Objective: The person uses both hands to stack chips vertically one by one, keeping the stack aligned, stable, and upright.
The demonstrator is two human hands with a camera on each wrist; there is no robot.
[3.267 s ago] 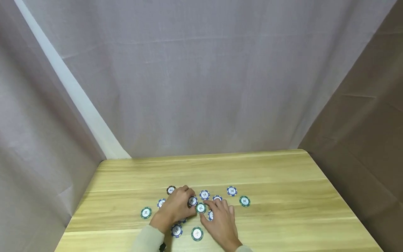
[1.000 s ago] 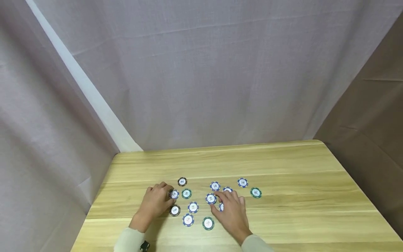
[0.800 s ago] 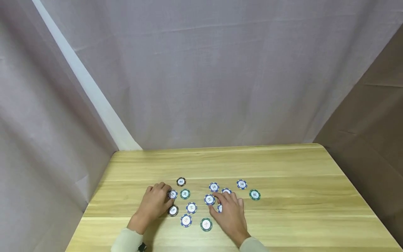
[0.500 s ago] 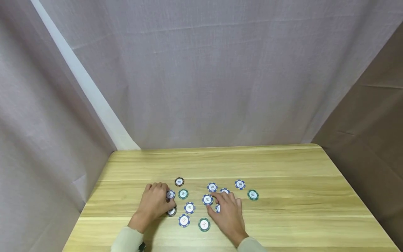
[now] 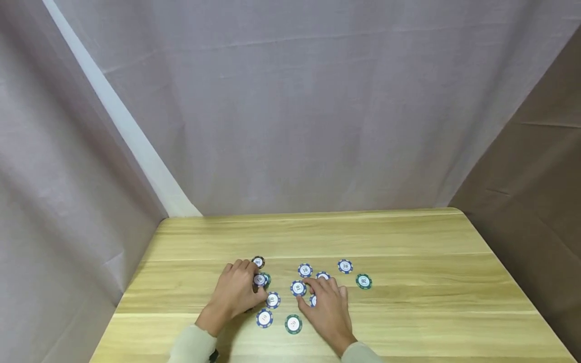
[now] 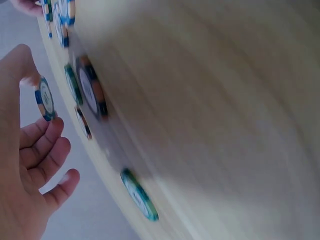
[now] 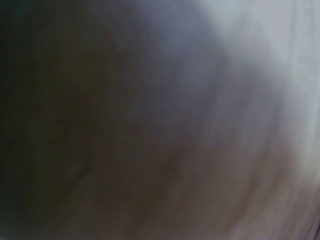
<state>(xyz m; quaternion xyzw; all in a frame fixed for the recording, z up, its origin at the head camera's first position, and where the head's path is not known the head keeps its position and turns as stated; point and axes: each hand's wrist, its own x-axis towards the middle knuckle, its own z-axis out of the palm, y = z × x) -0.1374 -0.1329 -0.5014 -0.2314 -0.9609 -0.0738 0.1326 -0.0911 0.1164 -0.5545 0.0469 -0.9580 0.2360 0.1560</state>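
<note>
In the head view my left hand (image 5: 237, 290) pinches a blue poker chip (image 5: 260, 280) between thumb and finger. The left wrist view has this blue chip (image 6: 46, 99) held off the table, its other fingers spread. From the head it overlaps a green chip (image 5: 268, 279). A black chip (image 5: 258, 261) lies just beyond that hand. My right hand (image 5: 328, 311) pinches the edge of a blue 10 chip (image 5: 298, 288) by thumb and index finger; whether other chips lie under it I cannot tell. That hand partly covers another blue chip (image 5: 313, 300).
Blue chips (image 5: 265, 318) and a green chip (image 5: 293, 324) lie nearer the person on the wooden table (image 5: 408, 322). Further right are a blue chip (image 5: 345, 266) and a green 20 chip (image 5: 363, 281). Grey curtains (image 5: 308, 126) hang behind. The right wrist view is dark and blurred.
Over the last half second my left hand moves right with its blue chip, now over the green chip. My right hand stays put; earlier a green chip lay at its fingertips, now a blue one.
</note>
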